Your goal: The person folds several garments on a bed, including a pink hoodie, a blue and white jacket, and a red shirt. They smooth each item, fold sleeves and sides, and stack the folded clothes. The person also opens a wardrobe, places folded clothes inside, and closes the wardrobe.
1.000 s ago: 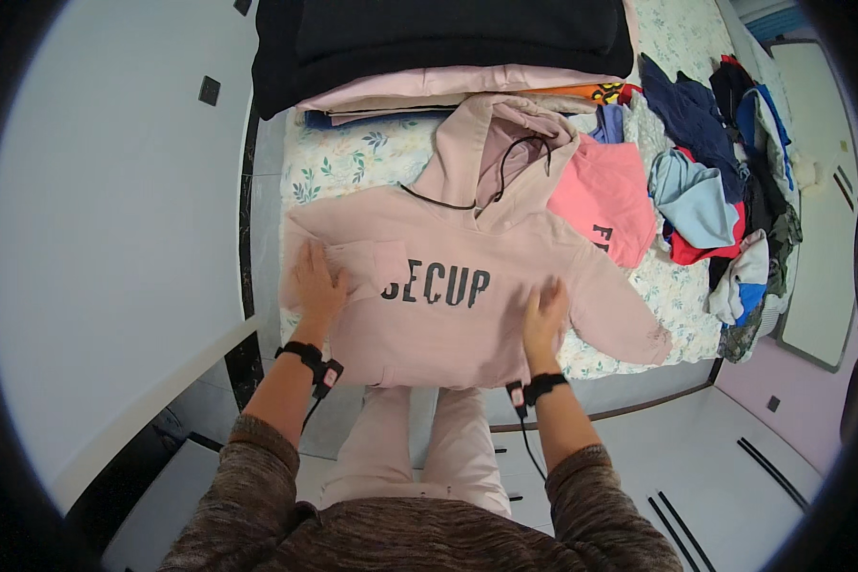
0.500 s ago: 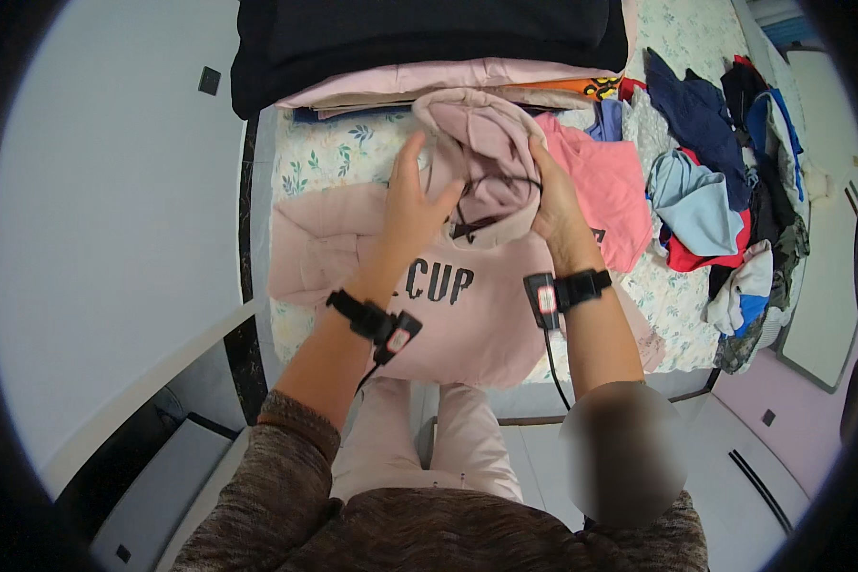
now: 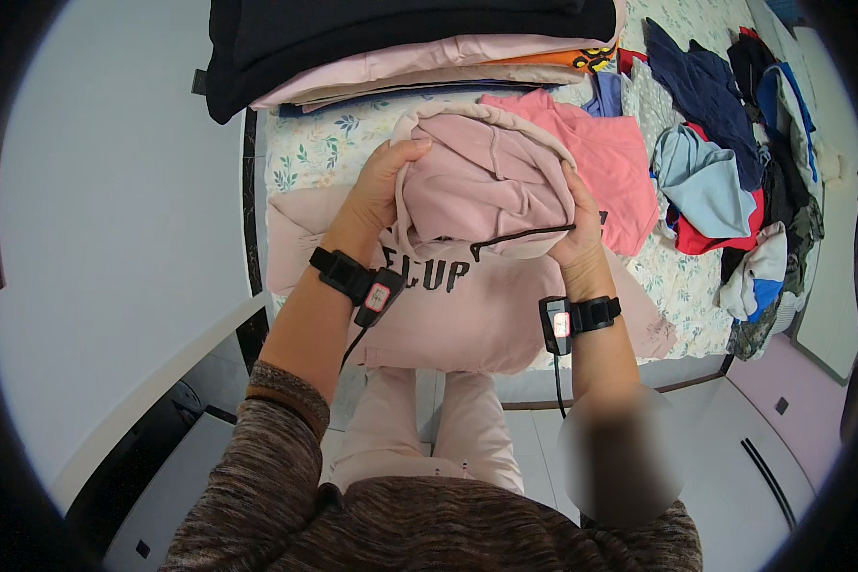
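A pale pink hoodie with dark lettering lies spread at the bed's near edge. Its hood is raised and held wide, the pink lining facing up. My left hand grips the hood's left rim, thumb over the edge. On the opposite rim my right hand is closed, its fingers partly hidden behind the cloth. A black drawstring runs along the near rim beside my right hand. The hoodie's sleeves reach out to both sides beneath my forearms.
Behind the hood stands a stack of folded clothes with a black garment on top. A coral-pink garment lies just right of it. Farther right is a loose heap with a light blue garment and a navy one. A leaf-patterned sheet covers the bed.
Both hands have taken hold of the hood's rim and spread it wider. The hood has come nearer and up, covering part of the lettering. My left hand was open before.
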Available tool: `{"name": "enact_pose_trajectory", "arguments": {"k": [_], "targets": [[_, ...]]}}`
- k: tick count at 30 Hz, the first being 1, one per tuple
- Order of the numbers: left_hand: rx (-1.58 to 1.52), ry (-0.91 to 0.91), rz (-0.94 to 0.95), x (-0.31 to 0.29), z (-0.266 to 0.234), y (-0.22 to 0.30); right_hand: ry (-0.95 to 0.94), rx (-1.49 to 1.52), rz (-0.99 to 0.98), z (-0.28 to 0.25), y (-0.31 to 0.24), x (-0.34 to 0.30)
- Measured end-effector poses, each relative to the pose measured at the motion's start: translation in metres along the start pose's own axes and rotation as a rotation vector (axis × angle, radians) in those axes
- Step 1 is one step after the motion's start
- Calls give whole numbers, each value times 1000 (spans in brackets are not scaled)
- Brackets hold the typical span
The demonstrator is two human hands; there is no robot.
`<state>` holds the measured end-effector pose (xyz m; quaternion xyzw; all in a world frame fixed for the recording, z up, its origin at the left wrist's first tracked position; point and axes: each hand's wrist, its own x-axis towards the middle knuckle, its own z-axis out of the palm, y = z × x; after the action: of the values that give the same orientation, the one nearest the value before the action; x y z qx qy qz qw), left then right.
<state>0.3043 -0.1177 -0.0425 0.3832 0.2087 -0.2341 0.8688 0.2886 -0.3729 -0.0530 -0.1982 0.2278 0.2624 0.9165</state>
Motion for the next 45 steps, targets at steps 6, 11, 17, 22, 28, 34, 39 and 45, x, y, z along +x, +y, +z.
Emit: {"name": "enact_pose_trajectory", "arguments": {"k": [6,11,17,22,28,34,39,45], "targets": [[512,165,204,2,2,28,115,-277,-256,12,-5,11],[930,11,745,8,2,75,31,-1116,-891,39,-49,56],[1161,369,672,-52,-85,37,302,-1583,-1003,8,19,32],[708,329,40,-161,-175,-95,269,-1205,14,-51,171,13],[877,344,-159,-230,-204,-197,351,-1518,154,-23,279,55],[1238,408,312,-235,-210,-155,125,-1886,-790,47,326,13],[1376,245,252,-236,-221,-137,-238,-1441,-140,93,336,-26],[1343,598,294,-258,-222,-118,-470,-1268,-41,145,322,-72]]}}
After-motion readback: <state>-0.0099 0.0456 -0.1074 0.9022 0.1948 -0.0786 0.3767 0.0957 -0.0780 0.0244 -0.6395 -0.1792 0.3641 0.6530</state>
